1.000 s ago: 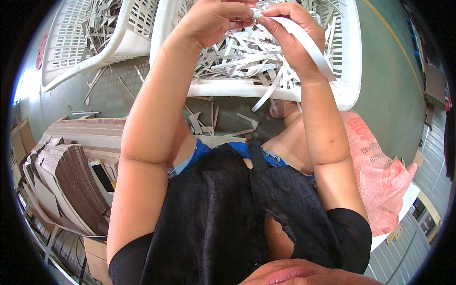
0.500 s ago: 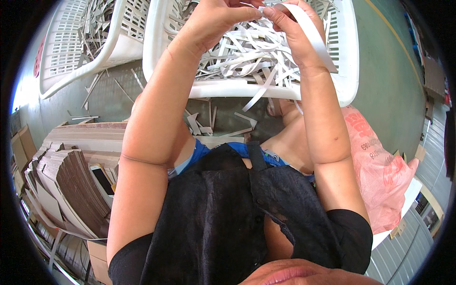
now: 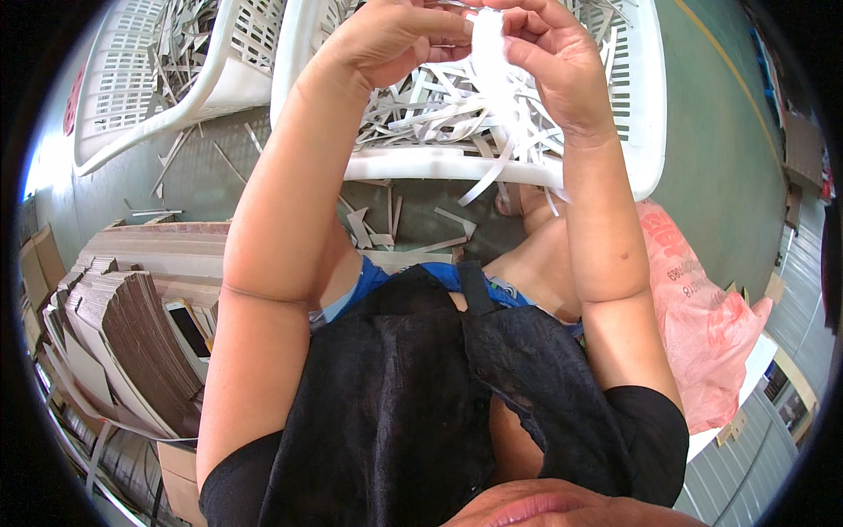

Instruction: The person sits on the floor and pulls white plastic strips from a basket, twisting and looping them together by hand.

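A wide white strip [image 3: 489, 46] hangs between my hands over the white basket [image 3: 413, 165], its lower part smeared by motion against the strips below. My left hand [image 3: 395, 39] is closed, thumb and fingers pinched at the strip's upper end; the fingertips are partly hidden. Just right of the strip is my right hand [image 3: 562, 75], its thumb parted from its bent fingers and close to the strip's edge. Beneath both hands, a heap of narrow white and grey strips [image 3: 421, 114] fills the basket, some hanging over its near rim.
A second white basket [image 3: 189, 114] with grey strips stands at the left. Offcuts [image 3: 360, 228] lie on the green floor. Stacked brown cardboard [image 3: 145, 351] and a phone [image 3: 189, 331] are by my left arm; a pink plastic bag [image 3: 694, 325] is by my right.
The white strip, earlier looped over my right hand and wrist, now hangs down between the hands. My right thumb has parted from the fingers. Both hands have shifted slightly.
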The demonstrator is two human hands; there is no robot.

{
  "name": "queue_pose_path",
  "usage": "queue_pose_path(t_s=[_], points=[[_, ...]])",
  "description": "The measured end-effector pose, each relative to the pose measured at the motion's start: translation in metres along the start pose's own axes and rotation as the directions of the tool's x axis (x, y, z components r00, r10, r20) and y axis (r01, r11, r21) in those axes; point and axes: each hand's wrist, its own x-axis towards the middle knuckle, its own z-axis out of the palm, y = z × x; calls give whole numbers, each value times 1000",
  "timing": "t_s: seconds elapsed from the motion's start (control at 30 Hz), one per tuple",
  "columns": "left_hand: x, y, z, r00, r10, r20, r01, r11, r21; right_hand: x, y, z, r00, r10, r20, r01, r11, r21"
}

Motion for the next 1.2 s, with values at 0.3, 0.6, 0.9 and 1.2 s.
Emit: queue_pose_path(t_s=[0.3, 0.6, 0.9, 1.2], points=[[-4, 1, -10, 994, -96, 59, 83, 976, 201, 0, -1, 11, 991, -123, 46, 132, 925, -356], [-2, -4, -6, 999, 31, -18, -23, 943, 331, 2, -11, 8, 985, 94, -147, -136, 942, -306], [-6, 7, -4, 993, -110, 40, 107, 992, 73, -8, -10, -10, 994, 103, 42, -93, 978, -189], [1, -2, -8, 998, 38, 50, -40, 998, 50, -4, -6, -4, 915, -381, 132, 375, 683, -627]])
